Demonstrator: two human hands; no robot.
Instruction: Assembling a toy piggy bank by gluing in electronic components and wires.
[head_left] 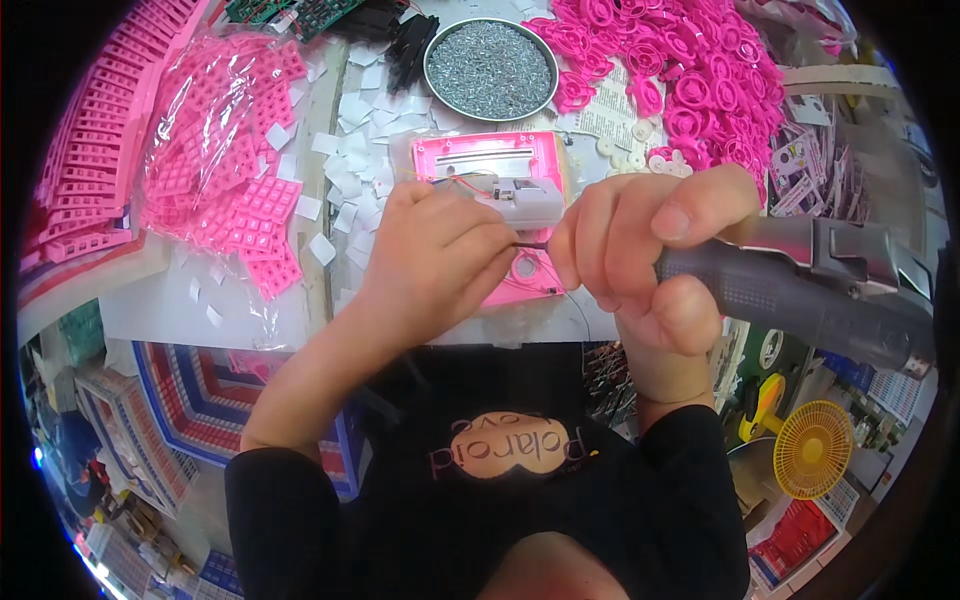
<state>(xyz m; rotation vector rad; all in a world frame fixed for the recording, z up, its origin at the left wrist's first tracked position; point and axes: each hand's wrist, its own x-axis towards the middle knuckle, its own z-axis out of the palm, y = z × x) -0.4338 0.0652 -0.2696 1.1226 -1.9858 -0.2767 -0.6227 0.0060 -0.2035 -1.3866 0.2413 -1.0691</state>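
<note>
My right hand [650, 235] is wrapped around a dark grey electric screwdriver [790, 295], held nearly level. Its thin bit [532, 245] points left and ends at my left hand [440, 245]. The left fingers are curled closed at the bit's tip; what they pinch is hidden. Beneath both hands lies a pink plastic casing [545, 165], partly covered by them. On the casing sits a light grey boxy part [530, 205], with thin coloured wires [465, 182] beside it. A round dish of small metal screws [490, 70] stands just beyond the casing.
Pink keypad pieces [265, 220] in clear plastic lie to the left, beside stacked pink frames [105, 130]. Loose pink ring-shaped parts [700, 90] heap at the far right. White paper squares [350, 160] are scattered about. Below the table's right side is a yellow fan [813, 450].
</note>
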